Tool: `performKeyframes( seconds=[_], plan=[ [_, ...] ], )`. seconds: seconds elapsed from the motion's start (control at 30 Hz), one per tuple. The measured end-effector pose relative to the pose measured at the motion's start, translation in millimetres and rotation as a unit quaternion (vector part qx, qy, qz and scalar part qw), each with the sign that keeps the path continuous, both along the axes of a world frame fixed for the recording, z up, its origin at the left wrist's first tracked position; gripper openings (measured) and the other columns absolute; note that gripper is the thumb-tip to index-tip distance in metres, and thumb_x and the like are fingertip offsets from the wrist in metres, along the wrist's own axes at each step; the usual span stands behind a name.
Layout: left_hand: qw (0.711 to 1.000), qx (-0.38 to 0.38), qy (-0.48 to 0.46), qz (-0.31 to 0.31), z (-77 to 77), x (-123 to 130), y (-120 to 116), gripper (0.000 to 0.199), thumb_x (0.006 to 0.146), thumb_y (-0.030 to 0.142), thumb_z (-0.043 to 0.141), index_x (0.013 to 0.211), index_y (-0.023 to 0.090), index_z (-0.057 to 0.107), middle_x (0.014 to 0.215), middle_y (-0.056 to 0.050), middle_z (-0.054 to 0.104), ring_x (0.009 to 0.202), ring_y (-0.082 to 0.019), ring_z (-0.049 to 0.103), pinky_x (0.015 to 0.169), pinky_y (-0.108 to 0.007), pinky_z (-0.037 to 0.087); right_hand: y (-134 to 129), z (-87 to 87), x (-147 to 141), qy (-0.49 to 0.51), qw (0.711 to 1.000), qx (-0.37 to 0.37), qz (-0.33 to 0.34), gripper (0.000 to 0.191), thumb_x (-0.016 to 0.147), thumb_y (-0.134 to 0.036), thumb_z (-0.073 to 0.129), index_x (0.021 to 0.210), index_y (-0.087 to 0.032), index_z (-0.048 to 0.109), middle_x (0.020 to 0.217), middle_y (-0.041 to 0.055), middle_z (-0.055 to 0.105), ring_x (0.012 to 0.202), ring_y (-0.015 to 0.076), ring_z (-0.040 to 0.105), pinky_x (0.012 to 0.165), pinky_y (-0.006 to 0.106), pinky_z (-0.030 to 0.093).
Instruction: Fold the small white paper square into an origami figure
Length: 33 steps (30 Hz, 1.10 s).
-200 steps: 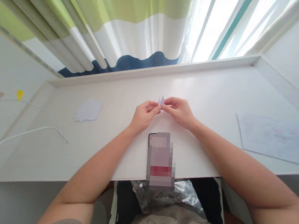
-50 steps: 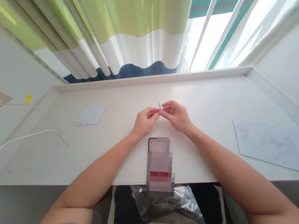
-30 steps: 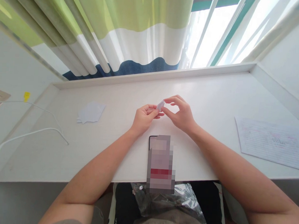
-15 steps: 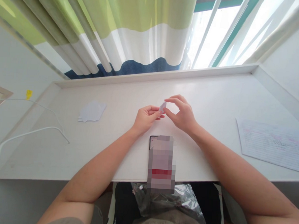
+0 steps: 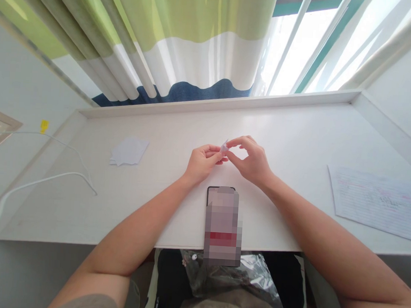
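Observation:
A small folded piece of white paper (image 5: 224,147) is held up between my two hands over the middle of the white desk. My left hand (image 5: 203,162) pinches its lower left part, thumb on top and fingers curled behind. From the other side, my right hand (image 5: 251,157) grips the paper's right edge between thumb and index finger, partly hiding it. Just below the hands lies a phone (image 5: 222,211), its screen blurred out. To the left, a small pile of white paper pieces (image 5: 129,151) rests on the desk.
At the right lies a lined sheet of paper with writing (image 5: 376,201). A white cable (image 5: 51,177) loops over the desk's left side. A low ledge (image 5: 222,103) runs along the back, below a curtain (image 5: 204,56). A clear plastic bag (image 5: 257,278) sits on my lap.
My right fingers have come slightly lower and closer to my left hand, and the paper's shape between them looks different. The whole view has shifted a little.

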<state>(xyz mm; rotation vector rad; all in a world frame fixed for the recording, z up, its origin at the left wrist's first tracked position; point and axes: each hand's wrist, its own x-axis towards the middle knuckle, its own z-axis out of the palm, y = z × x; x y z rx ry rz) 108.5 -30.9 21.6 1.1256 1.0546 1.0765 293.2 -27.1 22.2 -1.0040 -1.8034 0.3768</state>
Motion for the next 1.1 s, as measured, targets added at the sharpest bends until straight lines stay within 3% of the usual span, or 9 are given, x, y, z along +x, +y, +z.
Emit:
performKeyframes(
  seconds=[0.2, 0.4, 0.6, 0.73, 0.9, 1.0, 1.1],
  plan=[
    [1.000, 0.002, 0.002, -0.009, 2.2, 1, -3, 0.051, 0.075, 0.058, 0.099, 0.095, 0.017, 0.078, 0.091, -0.010, 0.085, 0.093, -0.027, 0.084, 0.093, -0.043, 0.063, 1, -1.4, 1, 0.023, 0.998, -0.048, -0.016, 0.015, 0.093, -0.026, 0.075, 0.107, -0.028, 0.072, 0.099, 0.0027, 0.081, 0.084, 0.0229, 0.070, 0.074, 0.041, 0.056],
    [1.000, 0.009, -0.011, 0.011, -0.6, 3, -1, 0.047, 0.075, 0.054, 0.100, 0.093, 0.016, 0.077, 0.091, -0.011, 0.086, 0.087, -0.024, 0.082, 0.094, -0.045, 0.064, -4, 0.5, -2, -0.033, 0.999, 0.030, 0.023, 0.009, 0.100, -0.024, 0.068, 0.097, -0.031, 0.072, 0.093, 0.0022, 0.080, 0.091, 0.0262, 0.071, 0.085, 0.048, 0.059],
    [0.999, 0.019, -0.027, 0.015, -2.1, 2, 0, 0.050, 0.075, 0.055, 0.099, 0.099, 0.016, 0.079, 0.100, -0.012, 0.087, 0.095, -0.024, 0.082, 0.098, -0.045, 0.063, -4, -1.1, -1, -0.023, 0.998, 0.039, 0.050, 0.020, 0.103, -0.023, 0.068, 0.121, -0.031, 0.072, 0.104, 0.0035, 0.083, 0.093, 0.0250, 0.074, 0.075, 0.042, 0.059],
    [0.998, 0.021, -0.046, 0.024, -0.7, 1, 2, 0.046, 0.074, 0.051, 0.099, 0.096, 0.016, 0.079, 0.093, -0.009, 0.086, 0.090, -0.022, 0.081, 0.099, -0.046, 0.063, -3, 0.1, 3, -0.041, 0.996, 0.053, 0.063, 0.024, 0.103, -0.017, 0.064, 0.119, -0.032, 0.074, 0.106, 0.0014, 0.084, 0.096, 0.0250, 0.074, 0.085, 0.045, 0.059],
    [0.997, 0.003, -0.083, 0.000, 3.6, -3, 3, 0.037, 0.078, 0.046, 0.096, 0.092, 0.016, 0.080, 0.088, -0.006, 0.083, 0.086, -0.019, 0.079, 0.102, -0.046, 0.064, 3, 0.5, 10, -0.081, 0.994, 0.057, 0.048, 0.019, 0.106, -0.023, 0.064, 0.111, -0.035, 0.078, 0.099, 0.0015, 0.083, 0.095, 0.0259, 0.075, 0.092, 0.049, 0.058],
    [0.995, 0.001, -0.103, -0.020, 6.5, -4, 2, 0.042, 0.080, 0.054, 0.094, 0.093, 0.017, 0.080, 0.090, -0.006, 0.083, 0.089, -0.019, 0.079, 0.104, -0.045, 0.064, 3, 1.9, 12, -0.075, 0.994, 0.066, 0.052, 0.020, 0.105, -0.023, 0.064, 0.112, -0.035, 0.079, 0.107, 0.0026, 0.083, 0.100, 0.0259, 0.077, 0.097, 0.052, 0.059],
    [0.994, 0.014, -0.102, -0.019, 8.4, -4, 1, 0.050, 0.073, 0.057, 0.100, 0.096, 0.018, 0.079, 0.089, -0.005, 0.083, 0.085, -0.018, 0.078, 0.103, -0.046, 0.064, -3, 5.8, 10, -0.033, 0.995, 0.058, 0.076, 0.021, 0.103, -0.022, 0.064, 0.112, -0.034, 0.079, 0.108, 0.0033, 0.083, 0.105, 0.0264, 0.078, 0.098, 0.052, 0.061]
  ],
)
